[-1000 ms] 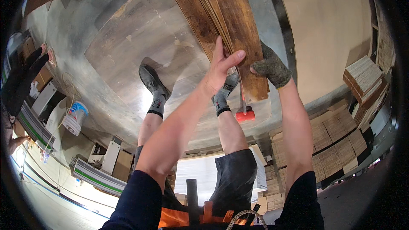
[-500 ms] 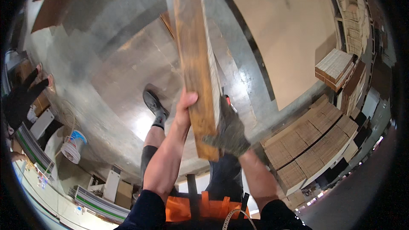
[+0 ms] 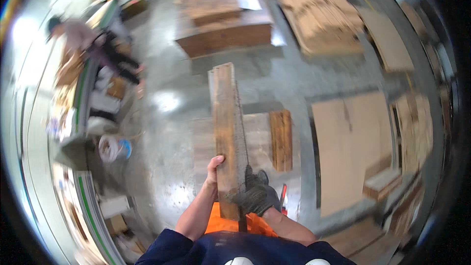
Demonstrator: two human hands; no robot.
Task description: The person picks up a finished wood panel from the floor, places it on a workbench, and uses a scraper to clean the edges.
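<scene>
Two hands (image 3: 214, 172) (image 3: 255, 197) grip plank (image 3: 226, 118) | fingers wrapped | plank apparently lower than before, view blurred

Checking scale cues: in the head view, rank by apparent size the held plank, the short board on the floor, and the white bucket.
1. Held plank, though nearness inflates it.
2. Short board.
3. White bucket.

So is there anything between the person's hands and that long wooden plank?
Nothing visible. The bare left hand grips the plank on its left edge and the gloved right hand clamps its right edge near the lower end. Both are in direct contact, and the plank is lifted clear above the concrete floor.
</scene>
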